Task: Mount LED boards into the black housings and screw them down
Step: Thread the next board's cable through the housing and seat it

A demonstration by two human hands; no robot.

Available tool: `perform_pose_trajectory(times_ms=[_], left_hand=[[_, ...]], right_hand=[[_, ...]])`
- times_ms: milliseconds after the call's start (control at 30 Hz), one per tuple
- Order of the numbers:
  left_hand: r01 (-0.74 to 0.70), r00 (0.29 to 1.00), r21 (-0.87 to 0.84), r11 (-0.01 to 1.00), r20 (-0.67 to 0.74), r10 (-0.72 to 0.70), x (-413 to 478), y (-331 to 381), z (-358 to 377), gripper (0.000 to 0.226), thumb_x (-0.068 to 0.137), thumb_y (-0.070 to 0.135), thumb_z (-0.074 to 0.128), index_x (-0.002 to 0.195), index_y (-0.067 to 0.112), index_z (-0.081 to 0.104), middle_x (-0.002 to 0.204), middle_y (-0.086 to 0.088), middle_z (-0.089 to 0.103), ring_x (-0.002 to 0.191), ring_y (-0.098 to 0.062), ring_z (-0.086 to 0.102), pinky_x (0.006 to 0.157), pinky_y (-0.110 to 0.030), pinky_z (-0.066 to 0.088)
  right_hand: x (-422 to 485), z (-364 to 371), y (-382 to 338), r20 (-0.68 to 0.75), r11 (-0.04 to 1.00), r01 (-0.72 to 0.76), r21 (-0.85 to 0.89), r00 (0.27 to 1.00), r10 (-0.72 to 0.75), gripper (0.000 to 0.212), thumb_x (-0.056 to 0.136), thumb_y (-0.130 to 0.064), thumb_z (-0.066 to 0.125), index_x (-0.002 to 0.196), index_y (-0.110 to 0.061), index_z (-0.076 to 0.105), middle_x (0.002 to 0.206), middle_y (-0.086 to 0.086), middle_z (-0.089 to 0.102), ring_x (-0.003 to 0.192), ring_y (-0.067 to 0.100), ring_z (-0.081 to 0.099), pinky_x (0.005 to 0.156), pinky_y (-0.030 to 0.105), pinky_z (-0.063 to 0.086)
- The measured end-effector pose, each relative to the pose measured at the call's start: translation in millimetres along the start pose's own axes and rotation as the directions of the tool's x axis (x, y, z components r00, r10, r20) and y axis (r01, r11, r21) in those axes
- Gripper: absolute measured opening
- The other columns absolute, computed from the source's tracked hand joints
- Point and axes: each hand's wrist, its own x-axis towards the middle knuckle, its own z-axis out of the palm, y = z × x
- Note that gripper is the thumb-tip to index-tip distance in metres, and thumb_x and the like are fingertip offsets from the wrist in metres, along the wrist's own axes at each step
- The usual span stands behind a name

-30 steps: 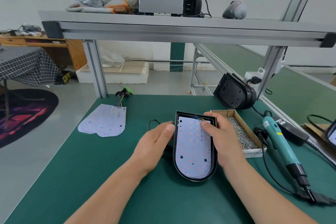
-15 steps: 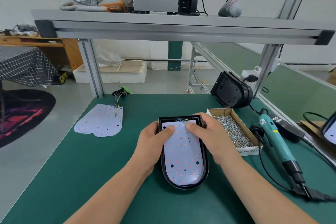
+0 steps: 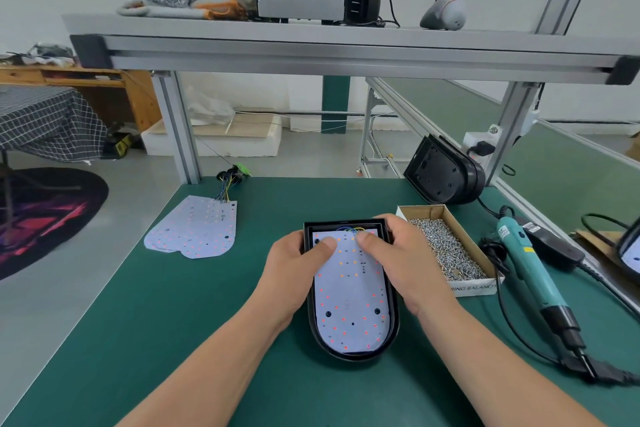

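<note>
A black D-shaped housing lies on the green mat in front of me with a white LED board resting inside it. My left hand grips the housing's left edge, thumb pressing the board's top left. My right hand grips the right edge, thumb pressing the board near its coloured wires. A cardboard box of screws sits just right of the housing. A teal electric screwdriver lies further right.
A stack of spare LED boards with wires lies at the left rear of the mat. Another black housing leans against the frame post at the right rear. The screwdriver's cable loops near the right edge.
The housing with its board has shifted left toward the middle. Both thumbs have moved onto the board's top end, and my hands now clasp the housing's sides.
</note>
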Motion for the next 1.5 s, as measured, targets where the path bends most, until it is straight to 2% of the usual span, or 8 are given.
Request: perform_pose_trajectory(times_ms=[233, 400, 500, 667, 767, 1000, 1167, 1500], left_hand=[[-0.007, 0.998, 0.025, 1.0, 0.058, 0.006, -0.5, -4.1, -3.0, 0.057, 0.1, 0.06, 0.059, 0.117, 0.007, 0.07, 0.116, -0.013, 0.076, 0.114, -0.035, 0.071, 0.103, -0.052, 0.056], [-0.147, 0.989, 0.379, 0.914, 0.077, 0.127, 3.3, -9.7, -18.7, 0.073, 0.091, 0.086, 0.035, 0.154, 0.048, 0.042, 0.116, 0.041, 0.061, 0.112, 0.028, 0.049, 0.1, -0.011, 0.036], [-0.149, 0.988, 0.429, 0.891, 0.031, 0.151, 13.7, -11.1, -36.1, 0.057, 0.107, 0.061, 0.039, 0.159, 0.036, 0.044, 0.143, 0.014, 0.061, 0.136, -0.003, 0.05, 0.118, -0.028, 0.036], [-0.274, 0.912, 0.887, 0.373, 0.117, 0.393, 16.9, -4.7, -47.1, 0.046, 0.106, 0.012, 0.057, 0.151, 0.018, 0.056, 0.121, 0.005, 0.068, 0.119, -0.027, 0.052, 0.109, -0.045, 0.038], [-0.426, 0.789, 0.867, 0.26, 0.214, 0.576, 7.0, 4.3, -34.4, 0.04, 0.099, 0.016, 0.061, 0.139, 0.016, 0.066, 0.12, 0.005, 0.071, 0.116, -0.027, 0.057, 0.104, -0.044, 0.04], [-0.486, 0.873, 0.743, 0.46, 0.388, 0.297, -6.7, -1.9, -15.3, 0.043, 0.102, 0.055, 0.049, 0.134, 0.031, 0.067, 0.127, 0.024, 0.06, 0.12, -0.004, 0.053, 0.099, -0.036, 0.051], [-0.433, 0.901, 0.716, 0.547, 0.361, 0.241, -3.3, -8.0, -14.0, 0.047, 0.095, 0.067, 0.041, 0.13, 0.044, 0.062, 0.124, 0.033, 0.055, 0.12, 0.007, 0.052, 0.098, -0.034, 0.051], [-0.47, 0.881, 0.7, 0.538, 0.339, 0.329, -10.8, -1.8, -15.1, 0.057, 0.096, 0.064, 0.043, 0.139, 0.035, 0.066, 0.133, 0.025, 0.059, 0.132, 0.002, 0.045, 0.108, -0.021, 0.038]], right_hand=[[6.9, -2.7, -1.9, 0.0, 0.993, -0.064, -0.103, 0.998, 0.065, 0.006, 0.098, -0.023, 0.072, 0.104, -0.02, 0.072, 0.098, -0.004, 0.077, 0.091, 0.017, 0.073, 0.08, 0.036, 0.057], [1.8, -6.7, 6.7, 0.022, 0.971, -0.111, -0.214, 0.993, 0.119, 0.012, 0.1, -0.027, 0.07, 0.11, -0.027, 0.064, 0.102, -0.007, 0.069, 0.095, 0.015, 0.065, 0.084, 0.035, 0.051], [0.7, -11.4, 9.7, 0.06, 0.957, -0.126, -0.261, 0.987, 0.146, 0.015, 0.1, -0.027, 0.069, 0.113, -0.028, 0.063, 0.106, -0.003, 0.069, 0.096, 0.016, 0.064, 0.087, 0.036, 0.051], [2.7, -20.7, 10.5, 0.127, 0.95, -0.172, -0.26, 0.969, 0.21, 0.013, 0.097, -0.017, 0.072, 0.107, -0.022, 0.065, 0.093, 0.0, 0.068, 0.077, 0.009, 0.06, 0.069, 0.022, 0.047], [1.3, -21.9, 10.5, 0.132, 0.936, -0.171, -0.309, 0.967, 0.22, 0.012, 0.096, -0.019, 0.074, 0.104, -0.019, 0.066, 0.094, 0.003, 0.068, 0.081, 0.016, 0.061, 0.075, 0.034, 0.048], [-3.5, -26.1, 0.6, 0.23, 0.767, 0.014, -0.641, 0.957, 0.174, 0.018, 0.099, -0.032, 0.067, 0.105, -0.018, 0.059, 0.108, -0.001, 0.056, 0.094, 0.014, 0.054, 0.069, 0.022, 0.038], [-5.7, -21.3, -2.9, 0.299, 0.705, 0.165, -0.689, 0.952, 0.069, 0.02, 0.099, -0.018, 0.064, 0.118, -0.011, 0.066, 0.123, 0.005, 0.053, 0.121, 0.02, 0.049, 0.096, 0.028, 0.04], [-7.7, -48.9, -13.6, 0.099, 0.945, 0.003, -0.328, 0.995, 0.032, 0.036, 0.099, -0.039, 0.07, 0.133, -0.028, 0.065, 0.124, -0.015, 0.063, 0.114, -0.004, 0.062, 0.102, 0.026, 0.047]])
